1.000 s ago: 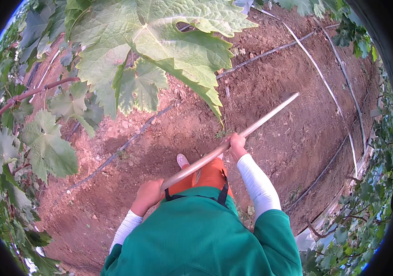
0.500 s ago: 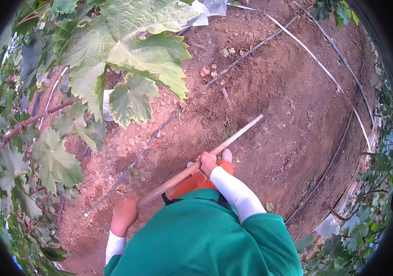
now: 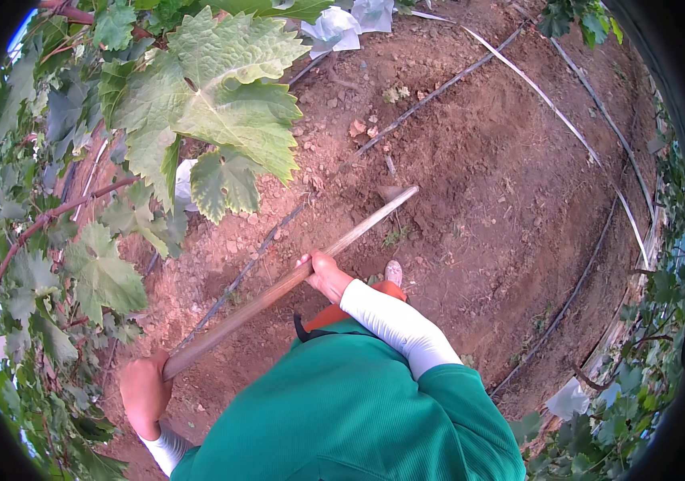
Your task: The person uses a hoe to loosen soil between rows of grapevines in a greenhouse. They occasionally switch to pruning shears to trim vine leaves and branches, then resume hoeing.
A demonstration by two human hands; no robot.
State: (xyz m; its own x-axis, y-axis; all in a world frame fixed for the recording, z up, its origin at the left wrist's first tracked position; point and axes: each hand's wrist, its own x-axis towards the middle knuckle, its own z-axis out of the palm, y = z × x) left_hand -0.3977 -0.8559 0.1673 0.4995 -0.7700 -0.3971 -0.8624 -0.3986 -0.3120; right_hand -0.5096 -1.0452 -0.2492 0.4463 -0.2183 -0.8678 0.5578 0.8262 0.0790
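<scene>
A hoe (image 3: 278, 289) with a long wooden handle slants across the view in front of me, from lower left up to the right. My left hand (image 3: 146, 393) is wrapped round the handle's near end, low at the left. Farther along, my right hand (image 3: 328, 276) grips the handle around its middle. At the far end the hoe's small blade (image 3: 390, 192) rests at the brown soil (image 3: 471, 264), its lower edge hard to make out. White sleeves cover both my forearms.
Grapevine leaves (image 3: 206, 96) hang close at the upper left, with a vine stem (image 3: 46, 216) beneath. A dark drip hose (image 3: 254, 260) and a white strip (image 3: 543, 92) lie along the ground. Pale bags (image 3: 330, 32) hang at the top. More vines (image 3: 639, 385) line the right.
Both my hands have moved left with the hoe, the left one also lower and the right one slightly higher. The hoe's far end has shifted left, and its blade now shows by the soil.
</scene>
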